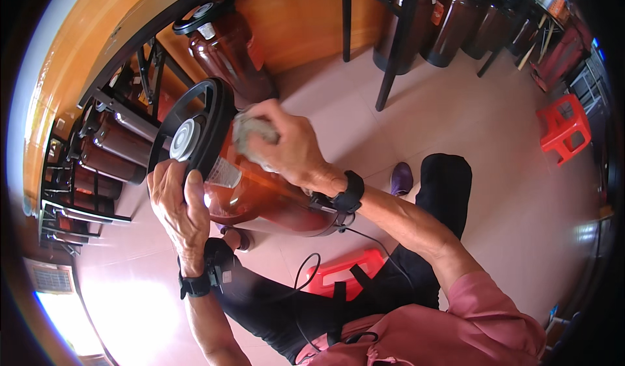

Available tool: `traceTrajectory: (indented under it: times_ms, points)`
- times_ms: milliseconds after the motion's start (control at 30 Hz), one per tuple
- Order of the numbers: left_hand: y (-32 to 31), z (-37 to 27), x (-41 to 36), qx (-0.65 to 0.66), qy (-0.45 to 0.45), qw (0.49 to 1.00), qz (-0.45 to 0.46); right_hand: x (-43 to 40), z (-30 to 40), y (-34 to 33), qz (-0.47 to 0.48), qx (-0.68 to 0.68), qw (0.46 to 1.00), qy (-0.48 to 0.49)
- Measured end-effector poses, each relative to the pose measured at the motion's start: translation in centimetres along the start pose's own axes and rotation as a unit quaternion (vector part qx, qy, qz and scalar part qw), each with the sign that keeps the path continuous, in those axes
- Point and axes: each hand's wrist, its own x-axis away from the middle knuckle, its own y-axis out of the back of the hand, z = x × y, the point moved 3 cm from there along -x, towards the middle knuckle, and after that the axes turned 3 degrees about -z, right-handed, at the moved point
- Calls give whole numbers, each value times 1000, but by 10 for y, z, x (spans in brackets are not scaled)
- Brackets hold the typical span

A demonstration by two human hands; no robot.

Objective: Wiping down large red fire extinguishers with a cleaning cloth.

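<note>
A translucent amber plastic keg (293,212) leans before me, its top turned to the left. Around that top runs a black handle ring (222,104), with a round pale cap (184,139) in the middle. My left hand (178,209) grips the near part of the ring, thumb on its outer edge. A crumpled grey cloth (249,131) is bunched in my right hand (293,146), against the keg's shoulder just below the ring; the hand is slightly blurred. Between both hands, a white label (224,173) bearing print shows on the keg. The keg's lower end is partly behind my right wrist.
Another amber keg (234,53) stands just beyond, and several more (444,29) line the wall behind black table legs (398,53). Further kegs (117,141) stand at left. One red plastic stool (566,129) is at right, another (320,273) beneath me. A black cable (376,241) hangs across my lap.
</note>
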Motion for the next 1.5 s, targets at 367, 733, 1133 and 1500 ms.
traceTrajectory:
  times_ms: [367, 733, 1133, 1500]
  points:
    - [1, 10, -4, 64, -80, 995, -13, -23, -38, 13, 1, 78, 997, -3]
    - [-9, -7, -29, -98, -1, 994, 56, 40, 1, -24, 24, 81, 985, 150]
    - [0, 13, -25, 3, -21, 997, 69, -3, -68, -7, 7, -227, 962, -155]
    - [-11, 14, -31, -29, -36, 998, 38, -29, -55, -9, 101, -12, 991, -83]
